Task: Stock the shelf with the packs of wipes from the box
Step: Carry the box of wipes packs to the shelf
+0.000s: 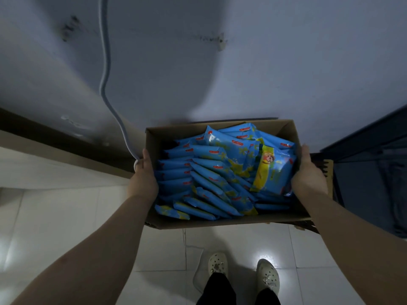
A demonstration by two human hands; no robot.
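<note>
Pale blue-grey wall (286, 62) fills the upper half of the frame, marked by dark smudges (69, 27) at upper left and crossed by a white cable (105, 62) descending from the top edge. A dark skirting band (44, 130) runs along its base at left, above glossy white floor tiles (66, 216). A dark blue unit (374, 150) stands at the right edge; lighting is dim, with a bright reflection (262, 256) on the tiles at lower right.

Wipe packs (211, 172) in box (220, 222), hands flanking.

White tiled floor (66, 216), 2 pale clogs (218, 264) standing, perhaps a thin cord (195, 247)
</note>
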